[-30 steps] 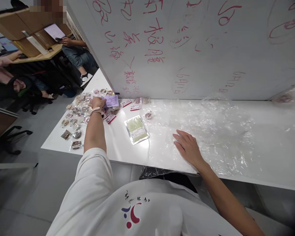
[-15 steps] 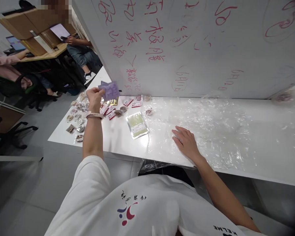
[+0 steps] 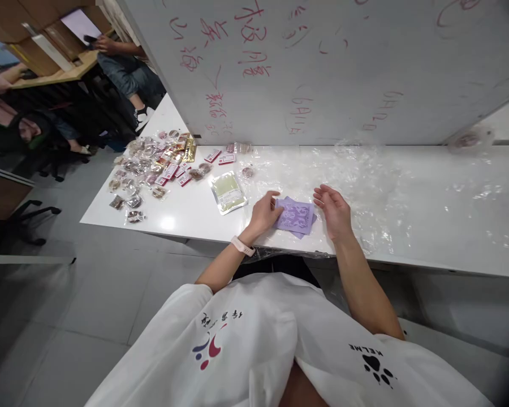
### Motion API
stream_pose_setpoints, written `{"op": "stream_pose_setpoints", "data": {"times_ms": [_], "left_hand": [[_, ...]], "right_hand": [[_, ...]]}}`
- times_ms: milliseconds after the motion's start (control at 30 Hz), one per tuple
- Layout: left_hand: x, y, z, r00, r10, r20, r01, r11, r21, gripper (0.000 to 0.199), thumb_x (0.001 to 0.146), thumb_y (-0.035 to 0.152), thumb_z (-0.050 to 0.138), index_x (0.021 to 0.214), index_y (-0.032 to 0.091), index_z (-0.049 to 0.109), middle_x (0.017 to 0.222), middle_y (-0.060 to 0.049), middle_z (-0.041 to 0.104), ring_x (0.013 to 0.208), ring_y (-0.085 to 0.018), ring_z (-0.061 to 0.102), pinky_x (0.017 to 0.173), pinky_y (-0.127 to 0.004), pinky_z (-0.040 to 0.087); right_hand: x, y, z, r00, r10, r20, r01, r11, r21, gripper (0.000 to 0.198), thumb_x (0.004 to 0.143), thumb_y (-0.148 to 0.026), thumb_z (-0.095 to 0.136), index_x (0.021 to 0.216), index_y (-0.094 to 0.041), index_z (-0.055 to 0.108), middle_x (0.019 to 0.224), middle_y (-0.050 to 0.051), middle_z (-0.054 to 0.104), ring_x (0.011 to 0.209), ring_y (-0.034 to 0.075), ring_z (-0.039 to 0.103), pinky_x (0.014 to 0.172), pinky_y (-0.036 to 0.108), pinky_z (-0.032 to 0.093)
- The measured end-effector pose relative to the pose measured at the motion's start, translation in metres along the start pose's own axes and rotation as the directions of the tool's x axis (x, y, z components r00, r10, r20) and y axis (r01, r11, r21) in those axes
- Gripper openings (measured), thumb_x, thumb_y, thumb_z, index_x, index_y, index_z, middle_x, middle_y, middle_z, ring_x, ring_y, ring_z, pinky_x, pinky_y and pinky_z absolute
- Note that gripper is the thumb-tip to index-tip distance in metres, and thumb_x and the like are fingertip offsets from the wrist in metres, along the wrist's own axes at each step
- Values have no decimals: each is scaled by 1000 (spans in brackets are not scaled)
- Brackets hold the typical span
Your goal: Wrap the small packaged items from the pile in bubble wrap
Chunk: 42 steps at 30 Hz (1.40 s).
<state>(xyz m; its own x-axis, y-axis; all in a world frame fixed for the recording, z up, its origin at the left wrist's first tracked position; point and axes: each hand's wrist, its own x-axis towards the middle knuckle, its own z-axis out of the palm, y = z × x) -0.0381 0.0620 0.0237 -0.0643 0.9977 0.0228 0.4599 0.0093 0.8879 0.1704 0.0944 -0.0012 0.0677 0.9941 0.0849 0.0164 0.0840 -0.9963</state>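
Two overlapping purple patterned packets [image 3: 296, 217] are in front of me, close to the table's front edge. My left hand [image 3: 265, 213] pinches them at their left side, thumb on top. On their right, my right hand [image 3: 334, 211] is open, its fingers slightly curled and close to the packets' edge, holding nothing. A silver-edged, pale green pouch [image 3: 229, 193] lies flat to the left of my left hand. Clear plastic film [image 3: 365, 192] spreads over the table around and beyond my right hand.
Many small clear-wrapped packets [image 3: 134, 200], red-and-white packets [image 3: 184, 178] and gold sachets [image 3: 189, 151] cover the white table's [image 3: 186, 217] left end. A whiteboard [image 3: 343, 73] with red writing stands along the back. Two people sit at a desk [image 3: 78, 66] at upper left.
My left hand has brought the purple packets from the pile at the left to the middle front. My right hand has shifted slightly and turned towards them. The view has tilted down.
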Motion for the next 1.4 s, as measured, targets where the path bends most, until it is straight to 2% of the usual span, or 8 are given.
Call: {"op": "stream_pose_setpoints", "data": {"times_ms": [167,367,567,667,833,933,1200,1400], "left_hand": [[-47,5,-52,894,69,-443,-45,997,66,33,87,31,66,118,25,57,119,-11,59,111,-26,54,93,-40,43],[-144,-30,-58,741,-400,-539,355,915,-191,30,83,49,70,97,27,55,102,-4,59,94,-21,58,79,-33,47],[-154,-49,-36,605,-770,201,626,304,-718,45,69,57,79,91,21,64,94,-6,66,68,-13,59,56,-25,45],[-141,-37,-41,700,-577,420,683,370,-630,37,70,51,80,72,16,68,69,-5,63,54,-10,52,50,-24,40],[-112,5,-54,933,-98,347,319,672,-669,49,89,57,59,63,17,70,79,-9,70,79,-20,63,79,-34,50],[-76,28,-52,965,137,225,21,812,-583,47,95,54,51,75,18,75,100,-9,72,106,-24,63,101,-39,44],[16,26,-17,760,309,572,-199,948,-248,53,92,61,52,121,19,68,128,-13,64,120,-28,58,106,-46,43],[24,-7,-6,619,400,676,-583,810,55,101,61,58,85,146,23,44,153,-15,43,147,-37,29,123,-55,17]], "right_hand": [[-47,-34,-2,939,-309,148,342,820,-459,36,99,-43,46,125,-26,64,128,9,65,119,25,59,101,47,50],[-79,-6,3,865,-222,451,494,537,-684,44,100,-38,44,141,-29,54,153,8,43,139,32,38,110,53,38],[-76,0,5,873,-224,433,484,504,-715,39,98,-40,46,133,-28,60,154,8,41,137,32,37,108,51,38],[-65,-8,8,859,-268,435,511,485,-710,31,96,-44,50,112,-25,68,155,8,40,143,33,31,111,52,32],[-48,-4,15,830,-243,503,537,596,-598,24,97,-42,51,102,-23,64,143,8,55,139,28,41,109,49,35],[-45,6,14,828,-243,505,526,648,-551,24,97,-42,50,105,-23,64,142,6,57,137,28,44,109,49,37],[-40,19,2,822,-322,469,532,729,-431,25,92,-39,57,105,-23,71,127,8,67,130,29,53,110,49,41],[-45,9,-5,914,-246,322,335,906,-259,19,88,-35,63,98,-23,74,119,7,71,115,25,65,100,41,51]]}}
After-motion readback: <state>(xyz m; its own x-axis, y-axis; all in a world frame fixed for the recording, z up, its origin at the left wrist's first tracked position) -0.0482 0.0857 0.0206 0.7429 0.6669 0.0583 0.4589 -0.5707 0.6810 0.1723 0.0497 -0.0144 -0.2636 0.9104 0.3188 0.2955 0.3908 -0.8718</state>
